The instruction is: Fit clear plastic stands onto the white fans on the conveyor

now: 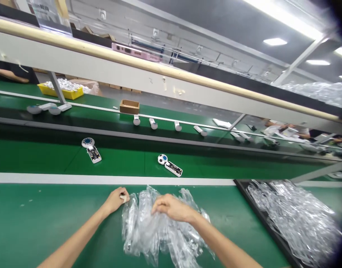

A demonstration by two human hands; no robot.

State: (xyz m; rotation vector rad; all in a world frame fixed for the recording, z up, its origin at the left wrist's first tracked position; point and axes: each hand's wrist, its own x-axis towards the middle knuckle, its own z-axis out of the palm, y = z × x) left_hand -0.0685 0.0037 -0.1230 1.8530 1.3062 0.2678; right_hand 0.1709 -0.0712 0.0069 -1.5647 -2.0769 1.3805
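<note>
A loose heap of clear plastic bags (171, 238) lies on the green work surface in front of me. My left hand (116, 200) is at the heap's upper left edge, its fingers curled closed. Something pale shows at those fingertips; whether it is a wrapping on a finger or a held piece, I cannot tell. Over the middle of the heap, my right hand (172, 207) has thumb and fingers pinched together on a clear plastic bag, which hangs slightly blurred below the fingertips.
Two white devices with round heads and bare circuit boards, one left (92, 150) and one nearer the middle (170, 165), lie on the green belt ahead. A black tray (260, 208) piled with clear plastic pieces stands right. Beyond are a small cardboard box (129, 107), a yellow bin (76, 94) and co-workers' arms.
</note>
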